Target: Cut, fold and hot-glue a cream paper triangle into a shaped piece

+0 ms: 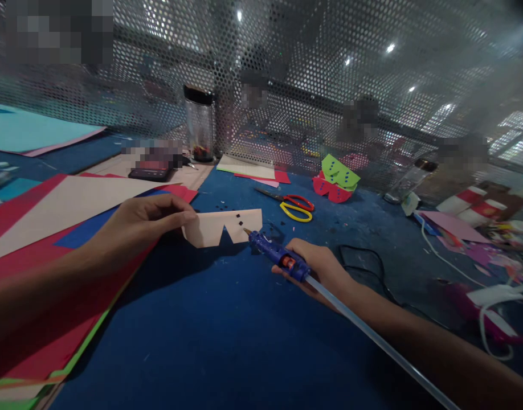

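Note:
My left hand (146,224) pinches the left end of a cream paper cut-out (223,226) with a notched lower edge and small dark dots, holding it just above the blue table (210,330). My right hand (319,267) is wrapped round a blue hot glue gun (275,254). A clear glue stick (372,336) trails out of its back along my forearm. The gun's nozzle points at the cut-out's lower right edge, touching or nearly touching it.
Red, cream, blue and green paper sheets (52,228) lie stacked at the left. Red-and-yellow scissors (293,204) lie ahead, with green and red finished paper shapes (336,179) beyond. A clear jar (199,122) and a phone (152,171) stand before a perforated metal screen. Cables and craft clutter fill the right.

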